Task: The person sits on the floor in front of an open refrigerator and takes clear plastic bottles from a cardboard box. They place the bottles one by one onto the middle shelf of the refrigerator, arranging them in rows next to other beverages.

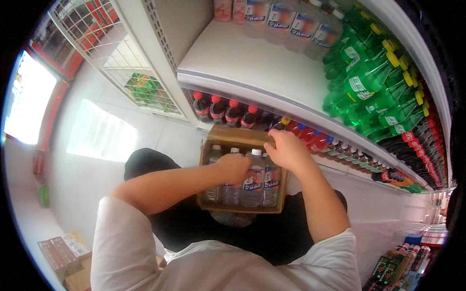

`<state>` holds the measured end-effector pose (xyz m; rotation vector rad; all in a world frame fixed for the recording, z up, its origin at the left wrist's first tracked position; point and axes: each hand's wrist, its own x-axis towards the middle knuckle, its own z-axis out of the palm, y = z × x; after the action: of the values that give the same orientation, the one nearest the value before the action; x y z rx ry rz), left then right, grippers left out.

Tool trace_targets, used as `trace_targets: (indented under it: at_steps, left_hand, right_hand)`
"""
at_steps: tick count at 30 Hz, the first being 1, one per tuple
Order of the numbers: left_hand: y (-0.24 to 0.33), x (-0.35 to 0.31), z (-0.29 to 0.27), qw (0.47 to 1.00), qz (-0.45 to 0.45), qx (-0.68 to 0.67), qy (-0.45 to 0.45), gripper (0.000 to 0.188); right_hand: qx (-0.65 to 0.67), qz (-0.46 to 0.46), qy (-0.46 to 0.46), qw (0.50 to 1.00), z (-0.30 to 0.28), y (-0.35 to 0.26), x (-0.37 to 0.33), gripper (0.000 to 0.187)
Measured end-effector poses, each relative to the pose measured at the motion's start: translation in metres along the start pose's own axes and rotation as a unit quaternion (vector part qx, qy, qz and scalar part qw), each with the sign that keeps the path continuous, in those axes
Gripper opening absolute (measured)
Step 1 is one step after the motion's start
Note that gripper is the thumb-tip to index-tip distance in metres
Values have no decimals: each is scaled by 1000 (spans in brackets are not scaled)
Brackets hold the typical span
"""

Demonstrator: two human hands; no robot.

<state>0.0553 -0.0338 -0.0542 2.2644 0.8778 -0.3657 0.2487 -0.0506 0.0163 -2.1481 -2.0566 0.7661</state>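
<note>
An open cardboard box rests between my knees, holding several clear plastic bottles with white caps and blue-and-white labels. Over the bottles on its left side, my left hand has curled fingers closed at the upper part of one bottle; the hand covers part of that bottle. At the far right corner of the box is my right hand, its thumb and fingers closed on the cardboard edge beside the bottle tops.
Ahead stands a white shelf with clear labelled bottles at its back and rows of green bottles at right. Dark cola bottles line the lower level. A wire rack is at left, cartons behind it at lower left.
</note>
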Motion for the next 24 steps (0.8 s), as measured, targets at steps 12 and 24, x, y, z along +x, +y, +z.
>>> trace_targets:
  at_steps: [12,24]
  left_hand:
    - [-2,-14,0,956,150,247,-49,65]
    - [-8,-56,-52,970,182,156,-33,42]
  right_hand:
    - [53,-62,104,991,3,1,4,26]
    - [200,-215,356,887,-50,-22,21,21]
